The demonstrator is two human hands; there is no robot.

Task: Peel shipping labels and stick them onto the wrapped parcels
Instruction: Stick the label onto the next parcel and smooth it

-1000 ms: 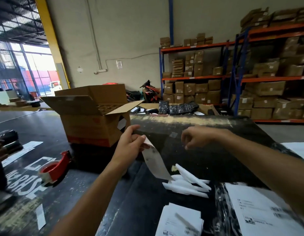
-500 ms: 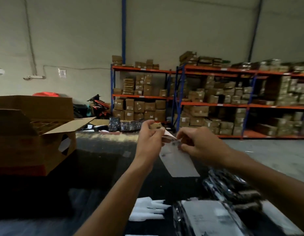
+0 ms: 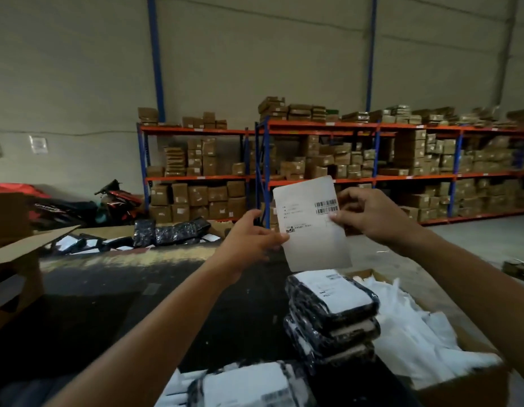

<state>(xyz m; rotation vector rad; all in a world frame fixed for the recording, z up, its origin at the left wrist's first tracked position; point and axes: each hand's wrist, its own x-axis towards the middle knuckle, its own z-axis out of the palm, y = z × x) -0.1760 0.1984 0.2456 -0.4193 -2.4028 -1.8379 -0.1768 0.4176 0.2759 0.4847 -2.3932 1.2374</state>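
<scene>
Both hands pinch the label (image 3: 310,224) in the air over the stack (image 3: 331,315) of parcels: left hand (image 3: 252,239) on its left edge, right hand (image 3: 369,214) on its right. Risk: peeled label curls, sticks to itself or fingers, lands crooked.

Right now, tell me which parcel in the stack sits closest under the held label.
The top parcel of the stack, directly beneath the label; the other two lie under it.

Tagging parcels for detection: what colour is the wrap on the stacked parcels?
Black wrap on the stacked parcels, each with a white label on top; head view.
</scene>
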